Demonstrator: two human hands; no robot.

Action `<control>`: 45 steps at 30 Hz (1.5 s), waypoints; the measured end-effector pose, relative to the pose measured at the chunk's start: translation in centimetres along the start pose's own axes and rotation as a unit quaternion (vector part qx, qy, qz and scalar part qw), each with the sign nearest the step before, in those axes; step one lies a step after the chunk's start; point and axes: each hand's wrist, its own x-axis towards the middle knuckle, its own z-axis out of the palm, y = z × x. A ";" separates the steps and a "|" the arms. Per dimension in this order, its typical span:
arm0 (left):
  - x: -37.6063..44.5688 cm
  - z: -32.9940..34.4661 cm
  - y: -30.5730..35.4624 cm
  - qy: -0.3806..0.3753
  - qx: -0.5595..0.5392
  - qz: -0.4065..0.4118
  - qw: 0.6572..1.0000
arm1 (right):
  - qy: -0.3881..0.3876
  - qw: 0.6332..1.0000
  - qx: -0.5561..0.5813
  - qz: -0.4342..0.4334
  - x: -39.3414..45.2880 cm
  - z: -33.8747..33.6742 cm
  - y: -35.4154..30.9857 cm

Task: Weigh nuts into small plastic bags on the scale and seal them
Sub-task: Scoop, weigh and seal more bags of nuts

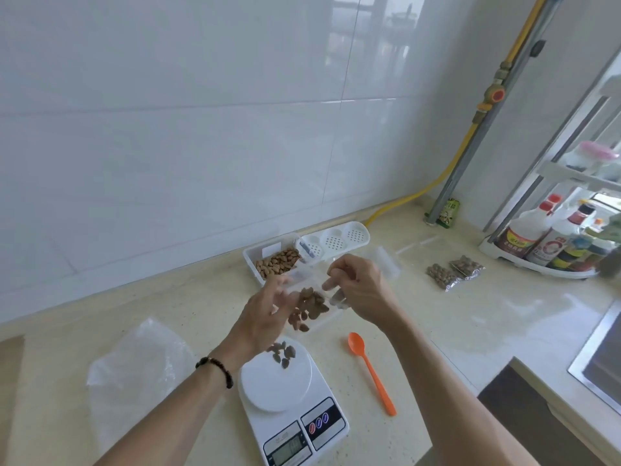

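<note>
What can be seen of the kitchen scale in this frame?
The kitchen scale is white plastic, lying flat on the beige countertop in front of the person. It has a round white weighing platform at its far end and, nearer the camera, a small digital display beside a dark panel with three buttons; the reading is too blurred to tell. A few loose nuts lie on the platform's far edge. The left hand is above it, not touching.

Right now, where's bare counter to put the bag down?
Free: counter right of the spoon, up to the sink. Also the strip between the scale and the plastic sheet. Crowded: behind both hands, left hand, right hand, where the nut tray sits; sealed bags farther right.
</note>
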 end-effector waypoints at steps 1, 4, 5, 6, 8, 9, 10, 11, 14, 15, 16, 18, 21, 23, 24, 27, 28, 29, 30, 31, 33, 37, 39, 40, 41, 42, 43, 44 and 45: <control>-0.1 -0.3 -0.3 0.005 -0.009 -0.009 1.000 | -0.002 1.000 0.009 -0.004 0.0 -0.1 -0.4; -0.1 -1.0 -0.9 0.041 0.011 -0.002 0.999 | -0.003 1.000 0.016 -0.024 0.0 0.0 -1.4; -0.1 -1.1 -1.0 0.047 0.013 0.000 0.999 | -0.003 0.999 0.017 -0.027 0.0 0.1 -1.6; 0.0 -1.2 -1.1 0.050 0.006 0.002 0.999 | -0.008 0.999 0.014 -0.030 0.1 0.3 -1.6; 0.1 -1.3 -1.3 0.059 -0.012 0.008 0.998 | -0.045 0.998 -0.007 -0.034 0.3 0.7 -1.4; 0.2 -1.4 -1.3 0.064 -0.022 0.008 0.998 | -0.062 0.997 -0.040 -0.037 0.4 0.9 -1.2; 0.2 -1.5 -1.4 0.065 -0.034 0.005 0.997 | -0.074 0.994 -0.075 -0.038 0.5 1.1 -1.0; 0.2 -1.7 -1.5 0.065 -0.043 0.001 0.997 | -0.076 0.992 -0.092 -0.039 0.6 1.4 -0.9; 0.1 -2.4 -2.2 0.040 -0.052 -0.013 0.998 | -0.039 0.999 -0.021 -0.024 1.0 2.2 0.0; 0.0 -2.6 -2.6 0.020 -0.045 -0.026 0.998 | -0.026 1.000 0.017 -0.004 1.0 2.4 0.4; -0.2 -2.8 -3.2 -0.003 -0.029 -0.045 0.999 | -0.014 0.998 0.053 0.019 1.0 2.6 1.1; -0.5 -3.0 -5.0 -0.046 0.023 -0.077 0.996 | 0.004 0.993 0.102 0.064 1.0 3.0 2.7; -0.8 -2.7 -7.5 -0.077 0.067 -0.098 0.990 | 0.026 0.979 0.147 0.138 0.8 4.2 5.9; -0.7 -2.1 -8.5 -0.067 0.081 -0.104 0.989 | 0.039 0.971 0.150 0.180 0.6 4.9 8.0; -0.7 -1.7 -8.8 -0.060 0.091 -0.106 0.988 | 0.043 0.969 0.142 0.199 0.5 5.3 9.0; -0.4 -0.3 -9.6 -0.032 0.138 -0.092 0.986 | 0.054 0.968 0.090 0.229 0.6 5.8 11.5; -0.4 0.1 -9.9 -0.020 0.154 -0.085 0.984 | 0.053 0.969 0.069 0.231 0.8 6.0 12.2; -0.5 0.6 -10.2 -0.007 0.171 -0.080 0.982 | 0.048 0.971 0.047 0.230 1.0 6.1 12.9; -0.6 1.0 -10.5 0.006 0.187 -0.076 0.979 | 0.043 0.972 0.025 0.229 1.2 6.2 13.4; -0.7 1.3 -10.8 0.017 0.206 -0.072 0.976 | 0.039 0.972 0.005 0.230 1.3 6.3 13.9; -1.0 2.0 -11.5 0.041 0.240 -0.058 0.968 | 0.037 0.972 -0.031 0.231 1.6 6.5 14.5; -2.2 2.5 -11.9 0.071 0.321 -0.027 0.944 | 0.029 0.972 -0.148 0.180 1.4 6.3 14.5; -3.6 2.7 -11.8 0.089 0.359 -0.006 0.929 | 0.034 0.969 -0.213 0.123 0.7 6.5 14.8; -4.6 2.8 -11.7 0.098 0.372 -0.001 0.923 | 0.038 0.966 -0.240 0.092 0.1 6.6 14.9; -5.7 3.0 -11.6 0.103 0.381 -0.003 0.919 | 0.038 0.962 -0.264 0.056 -0.4 6.7 15.0; -6.9 3.3 -11.6 0.104 0.389 -0.012 0.915 | 0.034 0.958 -0.285 0.019 -1.0 6.9 15.1; -8.2 3.7 -11.6 0.101 0.400 -0.025 0.911 | 0.025 0.951 -0.307 -0.012 -1.6 6.9 15.3; -9.4 4.2 -11.7 0.096 0.412 -0.040 0.905 | 0.016 0.943 -0.330 -0.038 -2.1 7.0 15.5; -10.5 4.6 -11.8 0.091 0.425 -0.056 0.899 | 0.008 0.934 -0.351 -0.058 -2.5 7.0 15.7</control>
